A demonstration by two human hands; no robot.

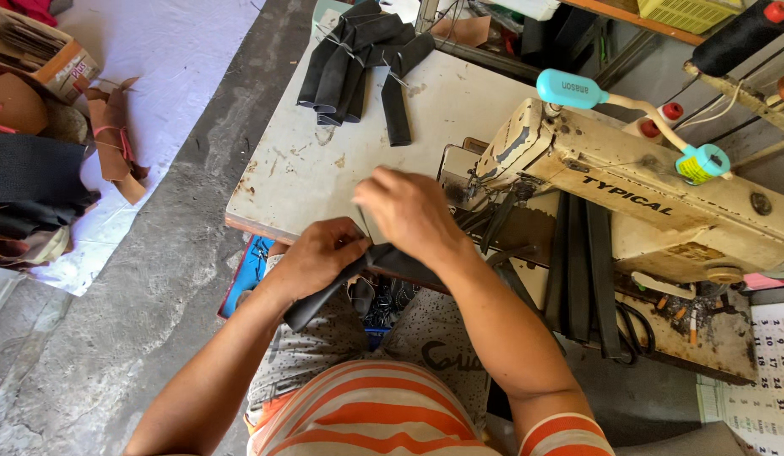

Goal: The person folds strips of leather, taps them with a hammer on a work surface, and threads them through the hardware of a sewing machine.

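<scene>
Both my hands hold one black strip (324, 291) of leather-like material at the near edge of the worn white sewing table (324, 152). My left hand (320, 253) grips the strip from the left, its lower end hanging toward my lap. My right hand (409, 211) pinches the strip's upper part just left of the needle area of the cream sewing machine (645, 203). The part of the strip under my right hand is hidden.
A pile of black strips (358, 59) lies at the table's far side. More long black strips (582, 270) hang beside the machine. Brown leather scraps (113, 139) and black pieces (33, 181) lie on the floor at left. A blue box (248, 266) sits under the table.
</scene>
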